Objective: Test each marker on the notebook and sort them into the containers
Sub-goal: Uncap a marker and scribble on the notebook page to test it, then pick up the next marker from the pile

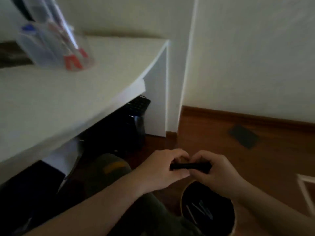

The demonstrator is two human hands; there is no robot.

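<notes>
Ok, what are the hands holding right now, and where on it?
Both hands grip one black marker, held level above the round bin: the left hand round its left end, the right hand round its right end.

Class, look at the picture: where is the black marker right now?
In the head view, lower centre-right: the black marker lies level between the left hand and right hand, above the dark round bin.

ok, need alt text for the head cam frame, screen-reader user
Both hands, left hand and right hand, grip a black marker held level above a dark round bin on a wooden floor. Up left, a white desk carries a clear container of red and blue markers, blurred by motion.
</notes>
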